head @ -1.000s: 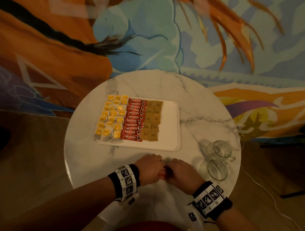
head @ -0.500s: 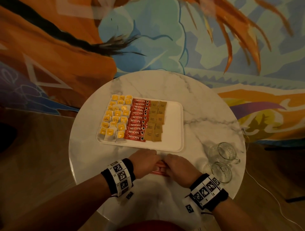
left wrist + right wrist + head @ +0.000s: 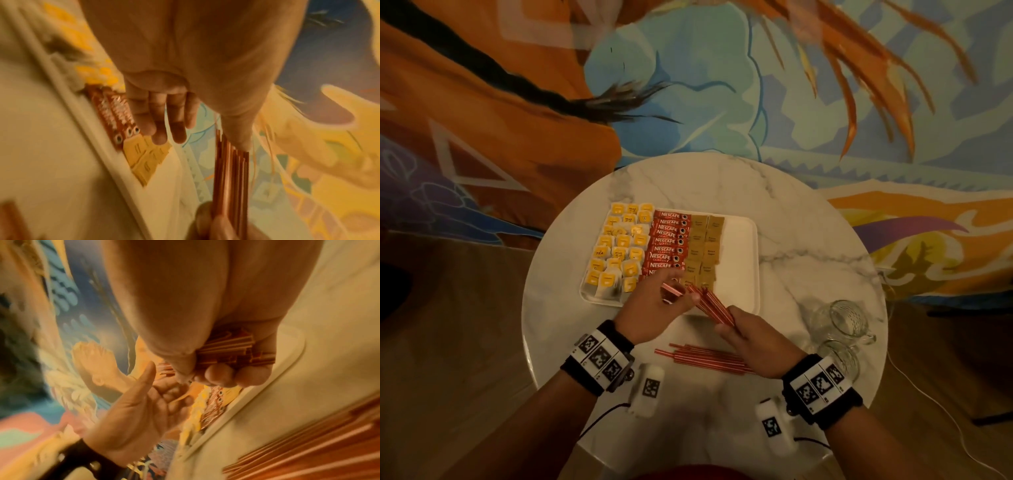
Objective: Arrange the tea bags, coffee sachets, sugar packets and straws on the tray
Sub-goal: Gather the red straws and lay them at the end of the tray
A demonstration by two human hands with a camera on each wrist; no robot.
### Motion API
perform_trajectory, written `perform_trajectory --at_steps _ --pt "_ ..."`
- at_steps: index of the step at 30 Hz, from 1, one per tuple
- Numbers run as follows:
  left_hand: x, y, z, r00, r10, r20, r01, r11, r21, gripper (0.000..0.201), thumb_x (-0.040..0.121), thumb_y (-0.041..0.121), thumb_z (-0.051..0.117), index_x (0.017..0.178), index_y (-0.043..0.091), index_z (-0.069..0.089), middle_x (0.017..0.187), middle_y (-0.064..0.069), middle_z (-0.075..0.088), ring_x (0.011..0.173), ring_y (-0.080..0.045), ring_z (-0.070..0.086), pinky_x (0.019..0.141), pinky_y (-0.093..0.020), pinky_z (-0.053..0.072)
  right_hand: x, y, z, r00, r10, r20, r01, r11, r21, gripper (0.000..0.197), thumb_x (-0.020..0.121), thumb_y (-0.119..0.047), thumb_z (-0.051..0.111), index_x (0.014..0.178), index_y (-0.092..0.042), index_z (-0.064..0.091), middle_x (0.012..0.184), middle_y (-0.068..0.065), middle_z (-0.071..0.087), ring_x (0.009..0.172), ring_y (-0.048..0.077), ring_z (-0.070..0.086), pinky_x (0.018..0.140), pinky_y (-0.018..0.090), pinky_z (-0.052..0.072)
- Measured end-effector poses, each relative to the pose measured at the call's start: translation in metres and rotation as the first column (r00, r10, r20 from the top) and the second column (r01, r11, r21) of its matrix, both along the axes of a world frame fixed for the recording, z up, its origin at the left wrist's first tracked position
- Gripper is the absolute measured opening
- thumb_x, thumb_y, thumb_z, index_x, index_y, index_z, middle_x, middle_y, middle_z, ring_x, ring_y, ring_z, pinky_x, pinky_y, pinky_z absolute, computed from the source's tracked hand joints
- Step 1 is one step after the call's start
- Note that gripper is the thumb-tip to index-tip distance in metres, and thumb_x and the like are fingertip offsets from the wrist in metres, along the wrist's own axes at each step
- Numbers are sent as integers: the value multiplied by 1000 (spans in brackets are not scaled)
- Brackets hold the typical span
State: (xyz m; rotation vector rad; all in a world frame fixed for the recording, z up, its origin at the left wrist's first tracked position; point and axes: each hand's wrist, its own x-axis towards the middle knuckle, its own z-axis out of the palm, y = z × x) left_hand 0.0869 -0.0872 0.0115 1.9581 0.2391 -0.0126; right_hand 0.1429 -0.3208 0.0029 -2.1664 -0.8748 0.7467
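Note:
On the white tray [image 3: 739,260] lie yellow tea bags [image 3: 619,250] at the left, red coffee sachets [image 3: 667,240] in the middle and brown sugar packets [image 3: 705,246] beside them; its right part is bare. My right hand [image 3: 746,339] grips a bundle of red straws [image 3: 714,305] by the near end, tilted over the tray's near edge. My left hand [image 3: 657,301] hovers there with fingers [image 3: 160,123] straight, thumb touching the bundle's far ends [image 3: 230,178]. The right wrist view shows the gripped straws [image 3: 228,347]. Several more straws [image 3: 705,356] lie on the table under my right wrist.
The round marble table [image 3: 808,240] carries two clear glass mugs [image 3: 849,318] [image 3: 839,359] at the near right, close to my right forearm. A colourful mural wall stands behind the table. Wooden floor shows on both sides.
Both hands were low on the straws near the table's front edge. My right hand has lifted a bundle toward the tray, my left hand rose with it, and several straws stayed on the table.

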Motion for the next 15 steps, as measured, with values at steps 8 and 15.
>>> perform_trajectory --at_steps 8,15 --pt "-6 -31 8 999 -34 19 39 915 -402 26 89 39 67 105 20 74 114 4 73 116 -9 64 103 -34 46 -16 28 23 928 54 -368 21 980 197 28 106 -29 49 82 -14 53 64 -5 52 55 9 46 58 23 41" --pt "6 -37 20 983 160 -94 -180 699 -692 24 100 27 56 102 5 66 99 -16 74 102 -33 71 98 -51 51 -15 33 20 862 3 -508 123 969 215 33 102 -35 56 97 -3 60 75 3 63 65 15 58 62 26 48"
